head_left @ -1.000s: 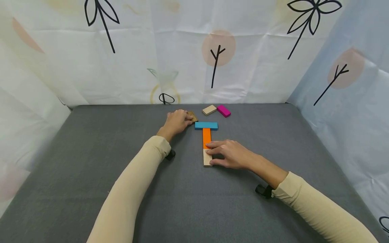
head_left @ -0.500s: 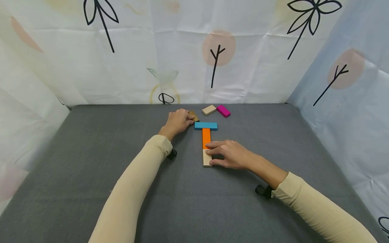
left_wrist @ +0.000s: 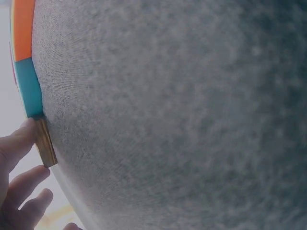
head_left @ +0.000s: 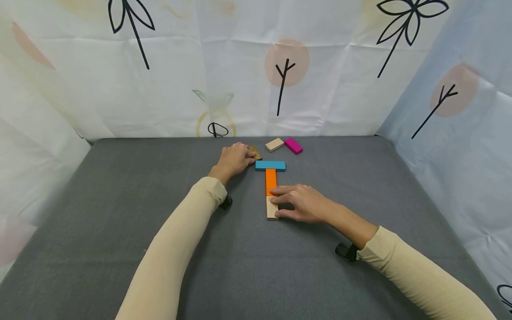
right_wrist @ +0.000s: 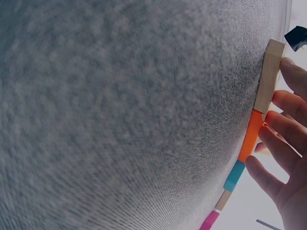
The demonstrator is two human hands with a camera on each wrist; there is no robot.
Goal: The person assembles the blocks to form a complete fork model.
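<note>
In the head view my left hand (head_left: 234, 159) pinches a dark brown wooden block (head_left: 255, 153) between thumb and fingers. One end of this block meets the left end of a blue block (head_left: 270, 166); in the left wrist view the thumb (left_wrist: 21, 141) is at that end. An orange block (head_left: 270, 182) runs toward me from the blue one's middle, forming a T. A pale wooden block (head_left: 272, 208) continues the stem. My right hand (head_left: 302, 203) rests spread fingers on the orange and pale blocks, its thumb (right_wrist: 293, 76) touching the pale one's side.
Behind the T lie another pale wooden block (head_left: 274, 145) and a magenta block (head_left: 294, 146), close together. A grey cloth-covered table (head_left: 256, 275) carries everything. White printed fabric (head_left: 240, 66) hangs behind its far edge and along the sides.
My left hand has slid the brown block slightly right, closer to the blue block, and now holds still. The right hand and the other blocks stay in place.
</note>
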